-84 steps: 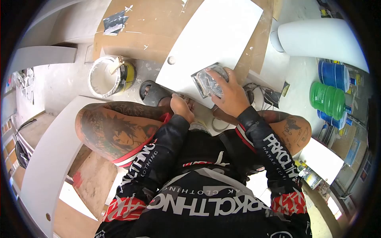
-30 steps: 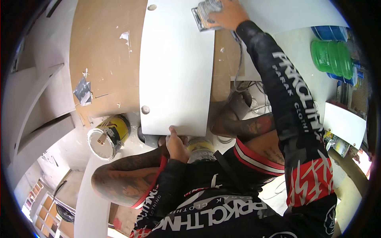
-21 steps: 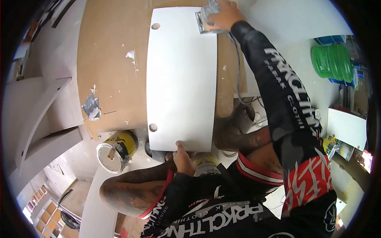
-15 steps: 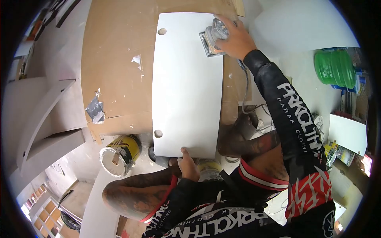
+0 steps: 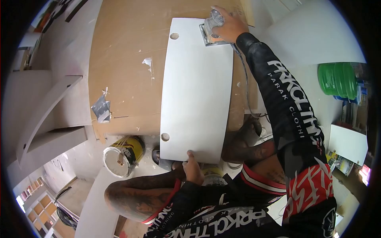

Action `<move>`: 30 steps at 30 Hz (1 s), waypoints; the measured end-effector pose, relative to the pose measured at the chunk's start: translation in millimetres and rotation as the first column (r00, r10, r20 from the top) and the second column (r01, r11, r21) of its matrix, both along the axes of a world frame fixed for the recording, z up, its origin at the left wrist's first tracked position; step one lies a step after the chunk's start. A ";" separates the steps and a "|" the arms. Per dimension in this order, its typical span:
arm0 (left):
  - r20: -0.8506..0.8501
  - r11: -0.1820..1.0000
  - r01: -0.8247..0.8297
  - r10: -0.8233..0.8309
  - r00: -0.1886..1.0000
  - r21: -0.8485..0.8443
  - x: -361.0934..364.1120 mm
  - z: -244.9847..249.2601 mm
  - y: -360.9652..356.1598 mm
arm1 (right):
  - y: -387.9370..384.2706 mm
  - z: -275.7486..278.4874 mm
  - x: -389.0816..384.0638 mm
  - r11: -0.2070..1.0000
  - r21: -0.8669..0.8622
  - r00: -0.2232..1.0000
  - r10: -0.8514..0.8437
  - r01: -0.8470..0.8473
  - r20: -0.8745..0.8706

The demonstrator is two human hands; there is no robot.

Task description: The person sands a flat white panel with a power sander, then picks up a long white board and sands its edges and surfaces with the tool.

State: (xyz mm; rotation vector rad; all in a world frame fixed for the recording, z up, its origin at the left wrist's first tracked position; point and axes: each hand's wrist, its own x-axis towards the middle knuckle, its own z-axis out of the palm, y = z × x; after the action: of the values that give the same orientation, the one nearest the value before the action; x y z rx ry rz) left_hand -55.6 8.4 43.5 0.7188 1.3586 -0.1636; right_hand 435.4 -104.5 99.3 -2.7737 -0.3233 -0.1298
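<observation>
A long white panel (image 5: 196,91) with two round holes along its left side lies lengthwise in front of me. My right hand (image 5: 229,27) is wrapped around an electric sander (image 5: 214,29), whose flat square pad rests on the panel at its far right corner. A grey cord runs from the sander back along the panel's right side. At the near edge, my left hand (image 5: 192,168) grips the panel with the thumb on top; the other fingers are mostly hidden beneath.
Brown cardboard (image 5: 123,71) lies under the panel, with a grey scrap (image 5: 102,110) on it. A yellow paint bucket (image 5: 124,156) stands near my left knee. To the right are a green container (image 5: 337,80) and another white board (image 5: 346,143). A cabinet part (image 5: 49,115) stands at left.
My right hand has slid the sander farther away, toward the panel's far end. The panel appears shifted right and slightly down in the view, along with its surroundings. My left hand keeps its grip.
</observation>
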 end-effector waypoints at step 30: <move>0.023 0.999 -0.032 0.032 0.999 -0.028 3.3 1.1 -0.9 | 127.0 -2.5 24.2 0.967 0.215 0.975 0.170 -0.136 -0.146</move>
State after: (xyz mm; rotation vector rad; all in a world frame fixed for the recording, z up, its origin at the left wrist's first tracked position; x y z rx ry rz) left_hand -52.3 7.5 44.6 0.6738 1.3428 -0.1478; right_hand 459.6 22.5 96.8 -2.5251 -0.4537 0.0976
